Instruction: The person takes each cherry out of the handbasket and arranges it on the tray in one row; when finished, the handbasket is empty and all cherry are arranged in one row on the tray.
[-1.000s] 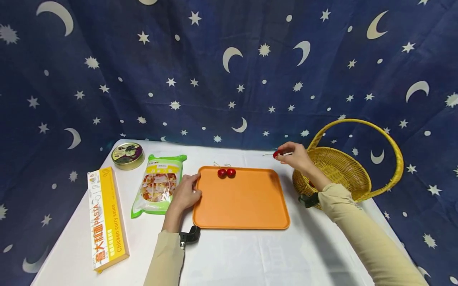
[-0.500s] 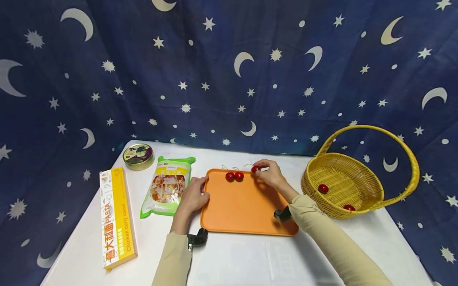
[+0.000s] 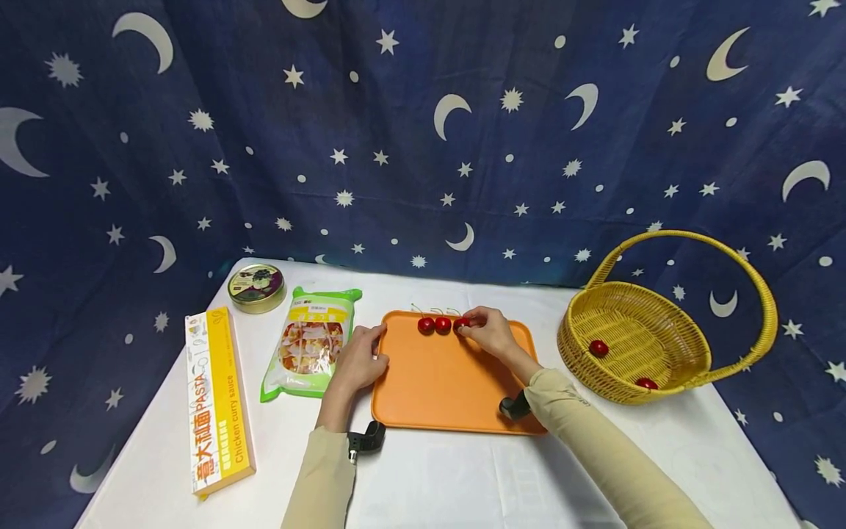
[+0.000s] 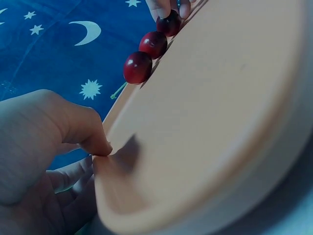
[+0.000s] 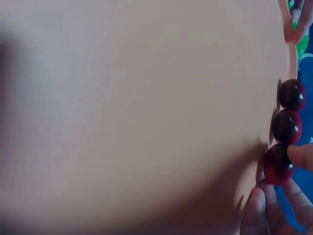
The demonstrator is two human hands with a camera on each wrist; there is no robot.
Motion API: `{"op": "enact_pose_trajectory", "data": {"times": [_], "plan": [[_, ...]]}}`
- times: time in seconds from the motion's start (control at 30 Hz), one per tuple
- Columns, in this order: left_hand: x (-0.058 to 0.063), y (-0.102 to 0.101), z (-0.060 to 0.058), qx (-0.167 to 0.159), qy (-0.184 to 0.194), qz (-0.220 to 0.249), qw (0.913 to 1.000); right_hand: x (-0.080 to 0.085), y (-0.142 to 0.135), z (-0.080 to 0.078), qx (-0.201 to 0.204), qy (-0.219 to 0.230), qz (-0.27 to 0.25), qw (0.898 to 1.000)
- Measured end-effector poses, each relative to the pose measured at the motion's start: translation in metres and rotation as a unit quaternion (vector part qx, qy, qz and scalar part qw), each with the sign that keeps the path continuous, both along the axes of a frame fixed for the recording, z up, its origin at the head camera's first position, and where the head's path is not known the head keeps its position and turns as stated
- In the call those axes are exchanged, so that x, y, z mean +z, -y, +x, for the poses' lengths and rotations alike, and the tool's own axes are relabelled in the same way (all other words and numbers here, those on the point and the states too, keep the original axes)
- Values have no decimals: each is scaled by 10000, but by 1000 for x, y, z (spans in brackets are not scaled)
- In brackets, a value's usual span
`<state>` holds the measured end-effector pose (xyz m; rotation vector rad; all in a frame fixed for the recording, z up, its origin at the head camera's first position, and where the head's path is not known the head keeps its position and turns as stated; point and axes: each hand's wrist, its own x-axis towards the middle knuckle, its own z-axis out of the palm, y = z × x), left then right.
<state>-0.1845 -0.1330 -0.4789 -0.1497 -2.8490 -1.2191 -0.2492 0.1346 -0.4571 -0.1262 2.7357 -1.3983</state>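
- Delicately, we pinched the right-hand cherry [image 3: 461, 323] between the thumb and fingers of our right hand [image 3: 487, 332], a hold that seemed chosen for setting so small and round a thing precisely.
- We had it at the far edge of the orange tray [image 3: 436, 389], just beside the middle cherry [image 3: 443, 325] and the left cherry [image 3: 426, 325]; whether it bore its weight there, we could not tell.
- We gripped the tray's left rim near the far corner with our left hand [image 3: 359, 358], presumably to keep it from sliding.
- We lined the fruit along the rim, stems pointing outward, perhaps using the edge as a guide.
- We kept the yellow basket [image 3: 621, 330] to the right, holding two loose cherries [image 3: 598, 348], apparently for easy right-handed reach.
- We left the noodle bag [image 3: 311, 345] beside the left hand, off the tray.
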Motion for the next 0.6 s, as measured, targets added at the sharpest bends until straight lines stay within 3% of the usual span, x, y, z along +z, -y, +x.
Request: {"op": "enact_pose_trajectory", "data": {"times": [0.6], "plan": [[0, 0, 0, -24, -70, 39, 10000, 2, -3, 2, 35, 50, -309, 9995]]}}
